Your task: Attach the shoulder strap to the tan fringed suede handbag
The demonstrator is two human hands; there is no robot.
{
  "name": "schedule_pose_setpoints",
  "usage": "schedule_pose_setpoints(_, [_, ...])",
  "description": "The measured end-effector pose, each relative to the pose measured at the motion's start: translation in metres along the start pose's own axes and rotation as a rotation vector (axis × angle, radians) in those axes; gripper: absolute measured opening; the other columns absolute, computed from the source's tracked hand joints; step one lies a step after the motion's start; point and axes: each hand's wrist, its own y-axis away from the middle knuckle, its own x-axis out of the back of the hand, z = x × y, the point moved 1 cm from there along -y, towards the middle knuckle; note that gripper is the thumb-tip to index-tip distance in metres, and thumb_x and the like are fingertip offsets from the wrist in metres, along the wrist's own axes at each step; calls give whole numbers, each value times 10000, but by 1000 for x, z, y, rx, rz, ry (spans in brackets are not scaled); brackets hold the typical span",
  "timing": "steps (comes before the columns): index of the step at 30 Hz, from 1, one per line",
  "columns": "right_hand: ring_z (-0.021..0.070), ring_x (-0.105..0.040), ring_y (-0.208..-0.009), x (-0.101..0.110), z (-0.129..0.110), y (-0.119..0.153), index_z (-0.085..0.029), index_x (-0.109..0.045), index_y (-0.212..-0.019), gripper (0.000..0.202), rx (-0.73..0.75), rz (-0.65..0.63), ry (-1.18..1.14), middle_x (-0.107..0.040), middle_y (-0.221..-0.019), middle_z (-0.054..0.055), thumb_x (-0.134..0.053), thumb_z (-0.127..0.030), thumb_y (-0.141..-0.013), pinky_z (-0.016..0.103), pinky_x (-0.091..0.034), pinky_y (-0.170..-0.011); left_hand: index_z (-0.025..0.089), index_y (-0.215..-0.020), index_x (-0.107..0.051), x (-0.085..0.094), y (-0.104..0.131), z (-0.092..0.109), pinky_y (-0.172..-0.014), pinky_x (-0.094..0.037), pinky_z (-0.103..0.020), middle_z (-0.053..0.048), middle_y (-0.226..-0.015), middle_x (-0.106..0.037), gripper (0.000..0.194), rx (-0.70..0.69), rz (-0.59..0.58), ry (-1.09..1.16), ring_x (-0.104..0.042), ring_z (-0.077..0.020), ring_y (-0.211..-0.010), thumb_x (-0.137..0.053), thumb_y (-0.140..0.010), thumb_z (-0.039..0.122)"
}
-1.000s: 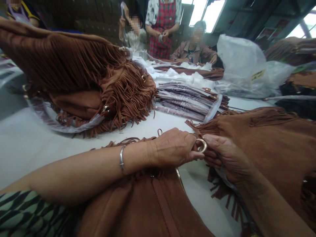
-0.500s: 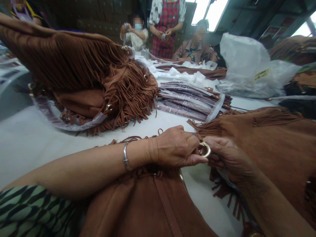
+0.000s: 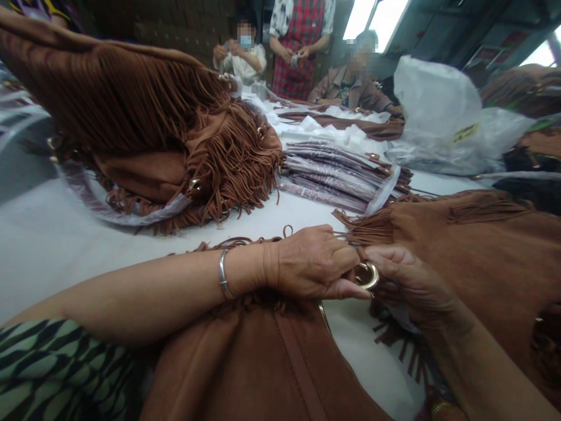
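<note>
Suede fills the near edge: a brown bag [image 3: 263, 368] lies under the left forearm, its zip running toward the middle of the white table [image 3: 48, 245]. Just beyond it both hands meet over a gold ring [image 3: 367, 275]. The left hand [image 3: 313, 263] is pinched shut on the ring's near side, thumb under and fingers curled over; the right hand [image 3: 412, 280] closes on its far side, thumb on top. The ring hangs just above the table, between the near bag and a second fringed bag [image 3: 473, 251] to the right.

By the look of it the ring is small, hard and smooth, likely to slip and best held by its rim as now. The suede is soft and limp, light enough to drag, and the fringe strands will snag and tangle, so the bag body or its hardware is the better hold.

Farther left a third fringed bag [image 3: 144, 128] sits heaped, its strap in clear wrap. Mid-table lies a stack of wrapped straps [image 3: 337, 172]. A white plastic sack [image 3: 438, 111] stands at right; its contents cannot be made out. At the far end three people [image 3: 302, 47] work with their own hands.
</note>
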Motion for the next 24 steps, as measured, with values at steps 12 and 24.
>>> schedule_pose_setpoints(12, [45,-249,-360,0,1,3,-143,-485,-500,455,-19,-111,3,-340,-431,-50,-705,-488,-700,188,-163,-342,176,-752,-473,5,-2,5,-680,-395,-319,-53,-688,-609,452,0,-61,77,-539,-164,-616,-249,-950,515])
schedule_pose_setpoints(24, [55,-265,-370,2,-3,11,-150,-492,-498,431,9,-151,-8,-357,-427,-43,-706,-469,-694,209,-156,-366,166,-762,-511,8,-2,6,-682,-402,-297,-65,-700,-605,389,-67,-106,223,-536,-165,-653,-345,-947,465])
